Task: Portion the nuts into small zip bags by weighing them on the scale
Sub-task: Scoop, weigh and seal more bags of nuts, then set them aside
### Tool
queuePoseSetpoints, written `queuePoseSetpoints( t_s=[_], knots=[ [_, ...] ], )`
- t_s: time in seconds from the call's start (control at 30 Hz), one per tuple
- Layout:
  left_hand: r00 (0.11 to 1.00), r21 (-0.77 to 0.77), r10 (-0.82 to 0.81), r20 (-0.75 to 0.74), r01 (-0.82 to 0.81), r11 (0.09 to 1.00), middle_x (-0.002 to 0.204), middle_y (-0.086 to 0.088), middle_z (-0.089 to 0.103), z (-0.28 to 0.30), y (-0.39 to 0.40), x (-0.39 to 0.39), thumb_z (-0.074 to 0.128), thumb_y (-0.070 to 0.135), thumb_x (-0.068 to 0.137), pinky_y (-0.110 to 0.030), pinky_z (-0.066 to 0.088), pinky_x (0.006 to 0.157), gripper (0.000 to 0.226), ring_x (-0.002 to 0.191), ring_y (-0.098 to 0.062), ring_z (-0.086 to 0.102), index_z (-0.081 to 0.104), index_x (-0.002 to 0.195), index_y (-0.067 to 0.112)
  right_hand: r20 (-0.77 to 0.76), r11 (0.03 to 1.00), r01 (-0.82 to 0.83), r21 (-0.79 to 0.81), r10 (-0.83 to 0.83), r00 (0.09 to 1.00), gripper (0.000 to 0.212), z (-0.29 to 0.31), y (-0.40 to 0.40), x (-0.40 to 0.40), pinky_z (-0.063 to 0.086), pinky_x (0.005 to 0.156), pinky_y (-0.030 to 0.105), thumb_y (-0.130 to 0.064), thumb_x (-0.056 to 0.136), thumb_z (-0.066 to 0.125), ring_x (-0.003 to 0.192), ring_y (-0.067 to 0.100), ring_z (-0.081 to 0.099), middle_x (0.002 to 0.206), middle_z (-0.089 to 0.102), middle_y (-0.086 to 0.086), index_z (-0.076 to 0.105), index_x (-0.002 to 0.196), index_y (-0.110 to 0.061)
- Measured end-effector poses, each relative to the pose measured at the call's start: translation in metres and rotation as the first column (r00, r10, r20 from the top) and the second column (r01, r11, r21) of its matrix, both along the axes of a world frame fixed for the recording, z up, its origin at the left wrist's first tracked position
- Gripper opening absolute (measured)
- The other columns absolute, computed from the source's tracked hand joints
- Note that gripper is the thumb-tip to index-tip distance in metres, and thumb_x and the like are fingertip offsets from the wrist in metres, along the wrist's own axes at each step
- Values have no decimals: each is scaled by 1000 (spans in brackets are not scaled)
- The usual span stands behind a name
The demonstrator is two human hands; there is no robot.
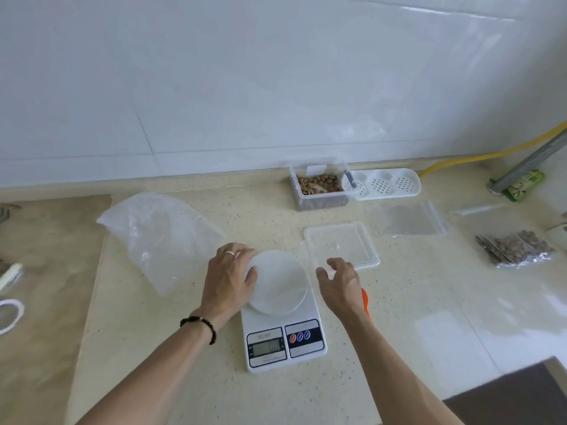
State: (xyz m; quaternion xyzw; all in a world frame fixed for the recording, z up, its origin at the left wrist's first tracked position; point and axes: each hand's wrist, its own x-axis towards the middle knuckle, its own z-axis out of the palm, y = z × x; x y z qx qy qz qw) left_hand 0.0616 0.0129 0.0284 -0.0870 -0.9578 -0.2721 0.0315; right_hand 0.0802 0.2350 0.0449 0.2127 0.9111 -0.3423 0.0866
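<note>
A: Scale [283, 335] sits mid-surface [190, 378], display toward the person. Readout too blurred to read.

B: Hands?

A: Left hand [228, 282] lies on the left edge of the round white dish [277, 283] that sits on the scale's platform; fingers wrap its rim, gripping it. Right hand [339, 282] hovers just right of the dish, fingers loosely curved, released, holding nothing. Something orange [365, 299] shows behind that wrist; can't tell what it is.

B: Nuts?

A: In the clear container [319, 187] at the back against the wall, well apart from the scale. Its flat clear lid [342, 248] lies on the surface between container and right hand. Filled bags [515, 248] of nuts lie heaped at far right. An empty zip bag [409, 217] lies flat beyond the lid.

B: Anything else?

A: A large crumpled clear bag [159, 237] left of the scale; a white perforated tray [385, 182] beside the container.
</note>
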Motion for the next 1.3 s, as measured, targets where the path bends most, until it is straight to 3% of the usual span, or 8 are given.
queuePoseSetpoints(
  t_s=[0.17,0.23,0.3,0.37,0.6,0.73,0.93,1.3],
  knots=[
    [999,-78,0,-35,-3,997,115,-6,61,-15,-6,62,67,23,85,-45,50,88,39,115,-28,52,62,121,8,-66,973,-154,172,167,984,44,-2,-3,50,43,96,42,-44,99,44,126,22,43,141,47,0,49,136,-22],
    [999,-109,-7,-39,3,994,115,-5,60,-19,-5,88,58,31,89,-43,50,89,41,116,-26,50,60,122,8,-93,935,-234,267,267,959,45,-8,-3,71,41,95,40,-43,100,41,122,23,47,140,50,2,47,139,-20],
    [999,-119,-15,-42,10,993,118,-4,58,-26,-3,111,46,37,91,-41,49,92,45,118,-23,46,58,123,8,-114,920,-288,265,326,938,47,-18,-2,91,33,94,36,-40,102,40,118,27,48,138,51,6,44,143,-16],
    [1000,-132,-21,-16,18,991,128,-6,56,-35,-1,128,41,42,92,-41,44,100,52,126,-23,43,55,129,8,-106,920,-312,236,344,933,57,-28,-2,108,36,95,40,-47,99,31,117,29,48,139,50,9,41,145,-14],
    [984,-188,-41,174,74,979,160,-6,19,-58,2,149,30,70,84,-49,21,118,91,147,-28,16,18,153,12,15,826,-446,344,470,883,72,-50,4,147,39,98,44,-56,89,9,130,30,41,153,35,8,26,152,-25],
    [976,-166,-27,215,64,984,162,3,0,-64,4,150,48,63,89,-47,7,121,91,150,-24,3,3,155,18,65,777,-499,384,517,854,73,-52,3,149,36,102,45,-54,87,6,133,31,37,155,30,10,23,153,-28],
    [976,-131,-8,217,37,991,162,6,-2,-65,5,151,53,56,91,-48,4,121,90,150,-22,0,1,155,20,102,739,-518,431,530,842,55,-55,2,147,32,103,42,-47,102,28,133,29,32,156,24,9,17,154,-34],
    [969,-123,0,247,31,992,157,13,-13,-66,6,152,52,56,91,-47,0,121,91,150,-20,-4,-3,154,22,86,760,-486,433,502,861,54,-57,0,145,32,103,44,-50,101,35,135,27,32,155,29,7,23,152,-38]
  ],
)
